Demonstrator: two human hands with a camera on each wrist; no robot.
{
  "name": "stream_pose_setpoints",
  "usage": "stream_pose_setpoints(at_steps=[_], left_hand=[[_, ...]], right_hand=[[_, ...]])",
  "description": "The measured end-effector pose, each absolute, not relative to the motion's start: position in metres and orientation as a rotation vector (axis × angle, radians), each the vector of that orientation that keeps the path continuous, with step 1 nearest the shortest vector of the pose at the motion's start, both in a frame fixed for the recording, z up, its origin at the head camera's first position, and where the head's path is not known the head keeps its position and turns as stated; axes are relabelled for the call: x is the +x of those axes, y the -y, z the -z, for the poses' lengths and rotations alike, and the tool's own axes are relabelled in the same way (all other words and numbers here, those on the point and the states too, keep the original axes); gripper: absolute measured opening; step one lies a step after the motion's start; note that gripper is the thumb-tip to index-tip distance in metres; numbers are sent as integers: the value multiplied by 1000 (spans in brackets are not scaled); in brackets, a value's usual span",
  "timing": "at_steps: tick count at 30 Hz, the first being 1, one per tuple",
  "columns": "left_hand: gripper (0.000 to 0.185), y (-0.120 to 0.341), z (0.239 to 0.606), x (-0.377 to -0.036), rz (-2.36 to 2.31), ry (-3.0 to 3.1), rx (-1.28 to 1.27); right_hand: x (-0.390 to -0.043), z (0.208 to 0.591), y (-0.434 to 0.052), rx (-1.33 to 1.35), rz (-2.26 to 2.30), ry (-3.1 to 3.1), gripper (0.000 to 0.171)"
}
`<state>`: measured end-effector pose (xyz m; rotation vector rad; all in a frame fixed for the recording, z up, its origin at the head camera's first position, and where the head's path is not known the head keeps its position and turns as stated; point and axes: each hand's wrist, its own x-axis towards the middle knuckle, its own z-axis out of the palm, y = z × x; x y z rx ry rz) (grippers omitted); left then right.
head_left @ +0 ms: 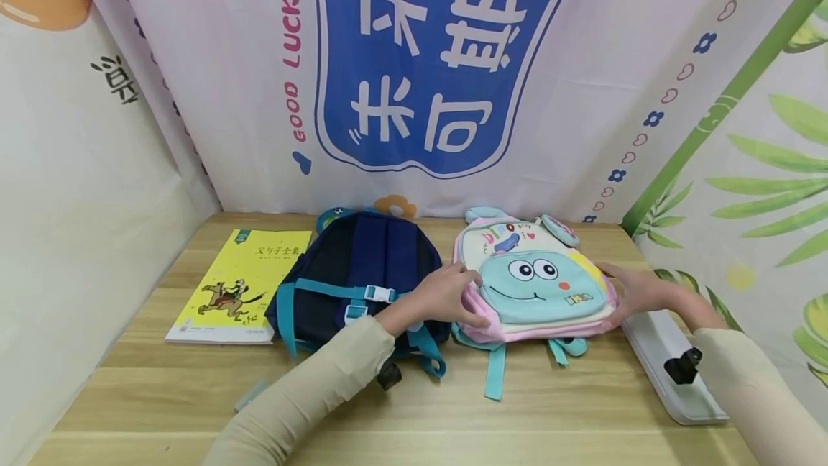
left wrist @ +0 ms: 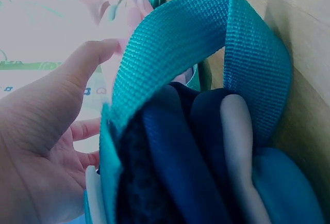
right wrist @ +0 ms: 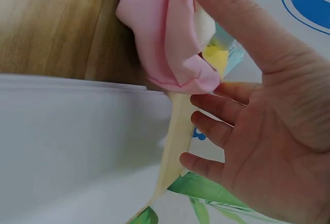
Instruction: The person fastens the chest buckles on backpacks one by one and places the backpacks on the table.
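Note:
A pink and light-blue backpack (head_left: pixel 546 286) with a smiling cartoon face lies front side up on the table. My left hand (head_left: pixel 448 295) touches its left side, thumb near the lower corner and fingers higher up. At its right edge is my right hand (head_left: pixel 637 290), thumb and index finger against the pink side (right wrist: pixel 170 43); the other fingers are relaxed and spread in the right wrist view. Just left lies a dark-blue backpack (head_left: pixel 336 257), straps up, partly behind my left forearm. Its teal strap (left wrist: pixel 175 48) loops in front of my left hand in the left wrist view.
A yellow-covered book (head_left: pixel 239 279) lies at the left, its edge by the dark backpack. A flat white case (head_left: pixel 660 351) sits at the right under my right forearm. A small grey-green item (head_left: pixel 251 394) shows beside my left sleeve. Printed cloth (head_left: pixel 246 92) hangs behind the table.

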<state>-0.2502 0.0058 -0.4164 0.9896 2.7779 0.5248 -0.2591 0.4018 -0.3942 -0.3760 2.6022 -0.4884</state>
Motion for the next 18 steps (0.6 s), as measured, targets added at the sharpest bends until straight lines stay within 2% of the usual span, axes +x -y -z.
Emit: stream_pose_setpoints(at_steps=[18], left_hand=[[70, -8, 414, -253, -507, -2725, 1039]], right_hand=[[-263, 409, -405, -355, 605, -2578, 124]])
